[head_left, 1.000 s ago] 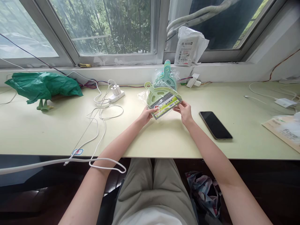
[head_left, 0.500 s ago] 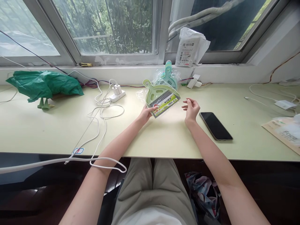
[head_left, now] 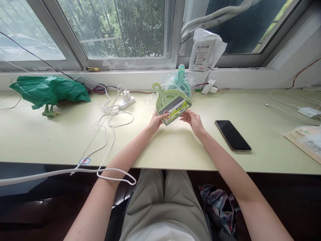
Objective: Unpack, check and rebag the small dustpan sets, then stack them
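Note:
A light green mini dustpan set [head_left: 168, 101] in clear plastic wrap, with a yellow-green label, is raised over the pale green table [head_left: 45, 134]. My left hand [head_left: 157, 121] pinches its lower left corner. My right hand [head_left: 192, 118] has its fingertips at the lower right edge of the pack, fingers curled onto it. Behind it, a stack of similar teal dustpan sets [head_left: 181, 82] in plastic leans by the window sill.
A black phone [head_left: 233, 135] lies to the right of my hands. White charger cables [head_left: 110, 117] and a power adapter [head_left: 125, 98] spread on the left. A green plastic bag [head_left: 50, 91] sits far left, a white packet [head_left: 204, 50] on the sill, a paper package [head_left: 306, 144] far right.
My right hand let go of the pack half a second ago and drew away to the right; now it has come back to the pack's lower right edge. My left hand kept its hold.

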Demonstrator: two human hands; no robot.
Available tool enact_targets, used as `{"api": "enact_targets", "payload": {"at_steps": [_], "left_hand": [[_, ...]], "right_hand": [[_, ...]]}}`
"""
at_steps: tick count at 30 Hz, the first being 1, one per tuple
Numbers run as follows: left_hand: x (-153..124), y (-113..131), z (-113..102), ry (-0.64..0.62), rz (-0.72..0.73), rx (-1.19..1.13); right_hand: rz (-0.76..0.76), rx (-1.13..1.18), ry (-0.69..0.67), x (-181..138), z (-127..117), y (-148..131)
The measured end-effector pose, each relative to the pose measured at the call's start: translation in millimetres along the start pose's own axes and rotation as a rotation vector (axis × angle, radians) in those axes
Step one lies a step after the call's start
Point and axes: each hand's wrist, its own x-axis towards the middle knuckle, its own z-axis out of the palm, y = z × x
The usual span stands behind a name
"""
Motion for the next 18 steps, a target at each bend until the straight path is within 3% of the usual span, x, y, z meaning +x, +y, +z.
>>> {"api": "enact_targets", "payload": {"at_steps": [4,11,18], "left_hand": [[2,-1,-1,-0.006,-0.004,0.001],[3,2,-2,-0.011,0.016,0.005],[0,0,0,-0.074,-0.032,0.083]], "right_hand": [[-0.037,0.097,0.010,4,-3,1],[0.024,0.191,-0.171,-5,5,-2],[-0.001,0.215,-0.184,-8,11,3]]}}
